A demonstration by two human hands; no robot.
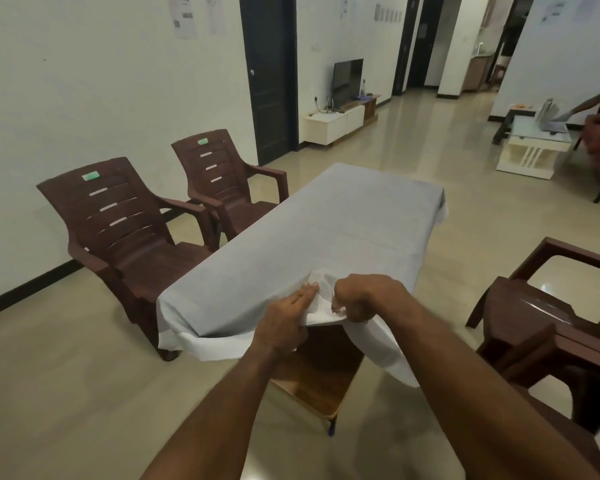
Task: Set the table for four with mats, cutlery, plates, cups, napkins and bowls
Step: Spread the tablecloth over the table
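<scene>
- Head view is looking down over a long tabletop (pixel 392 386) that is lying under a pale grey tablecloth (pixel 326 230).
- Both hands are working at the near end of the cloth, close together, where it is bunching into a raised fold.
- Left hand (pixel 284 320) is lying on the fold with its fingers (pixel 307 292) straight and pressed together, flat against the fabric.
- Right hand (pixel 364 299) is curling into a fist, its fingers pinching the cloth's white edge and lifting it off the near end.
- Under the lifted edge, bare wood of the tabletop is showing at the near right corner.
- Cloth is hanging over the near left corner and over the far right corner.
- Two brown plastic chairs (pixel 132 230) are standing along the left side, the nearer one just beside the cloth's edge.
- Another brown chair (pixel 548 327) is sitting to the right, near the person's right forearm.
- Television (pixel 347 79) is standing on a low white cabinet (pixel 333 124) against the far wall.
</scene>
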